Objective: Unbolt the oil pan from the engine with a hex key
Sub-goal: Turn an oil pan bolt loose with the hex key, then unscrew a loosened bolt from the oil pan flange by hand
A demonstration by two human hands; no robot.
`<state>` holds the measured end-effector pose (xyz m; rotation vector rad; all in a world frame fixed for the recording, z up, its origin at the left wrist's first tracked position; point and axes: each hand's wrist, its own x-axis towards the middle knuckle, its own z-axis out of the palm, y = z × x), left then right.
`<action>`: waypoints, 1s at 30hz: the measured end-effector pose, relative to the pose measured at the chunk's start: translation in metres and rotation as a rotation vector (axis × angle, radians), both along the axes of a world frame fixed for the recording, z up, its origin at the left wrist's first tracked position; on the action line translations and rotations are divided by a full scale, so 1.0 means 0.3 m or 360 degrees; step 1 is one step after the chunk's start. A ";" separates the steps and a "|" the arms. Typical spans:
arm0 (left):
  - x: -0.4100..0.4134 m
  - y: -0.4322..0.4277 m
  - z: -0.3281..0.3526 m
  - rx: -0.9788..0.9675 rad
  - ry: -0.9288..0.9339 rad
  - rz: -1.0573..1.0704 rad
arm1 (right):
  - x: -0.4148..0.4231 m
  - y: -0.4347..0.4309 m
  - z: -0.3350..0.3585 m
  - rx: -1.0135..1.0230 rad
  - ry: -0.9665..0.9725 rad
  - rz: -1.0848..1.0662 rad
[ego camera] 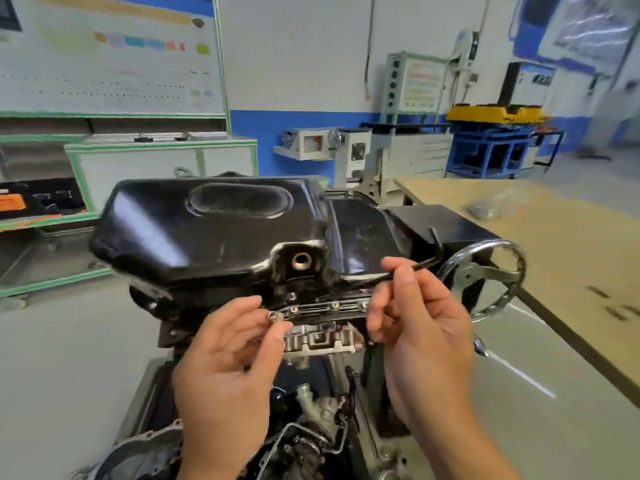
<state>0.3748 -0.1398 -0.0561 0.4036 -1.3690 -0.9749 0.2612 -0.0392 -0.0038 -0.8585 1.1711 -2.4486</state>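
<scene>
The left hand (225, 368) pinches a small bolt (275, 317) between thumb and forefinger, the tips closed on it just below the pan's lower edge. The other fingers are loosely spread and hold nothing. The right hand (422, 327) grips the hex key (424, 265) between thumb and fingertips. Its short bent end points up past the fingers to the right, and its long arm runs down-left along the pan's flange — whether the tip touches anything cannot be told.

The oil pan (207, 230), black and glossy, fills the centre of the frame on top of the upturned engine (322, 341). Its drain hole (302, 260) faces the camera just above the hands. Two bolt heads (294, 309) show in the flange between the hands. A chrome handwheel (479, 277) stands at centre right, just beyond the right hand. A tan table (571, 258) takes the right side, with something clear and blurred lying on it toward the back. The floor (69, 358) is grey. A white board (110, 53) in a green frame hangs at upper left, and a blue rack (491, 147) with a yellow top stands at upper right against a white-and-blue wall.

Both forearms rise from the bottom edge — palms turned inward, hands level with each other, near but apart.
</scene>
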 end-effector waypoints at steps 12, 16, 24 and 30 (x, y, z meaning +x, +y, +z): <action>-0.790 0.694 0.134 0.1066 -0.0220 -0.2047 | -0.526 0.890 0.093 -0.0171 -0.0771 -0.0522; -1.043 0.859 0.070 0.0166 -0.1077 -0.1367 | -0.621 1.067 0.050 -0.0062 -0.0755 -0.0813; -1.289 0.913 -0.030 -0.0322 -0.1475 -0.0759 | -0.750 1.149 -0.067 0.0224 -0.0719 -0.1131; -1.271 0.843 -0.021 -0.0191 -0.1271 -0.0847 | -0.814 1.071 -0.148 0.0462 -0.0671 -0.1211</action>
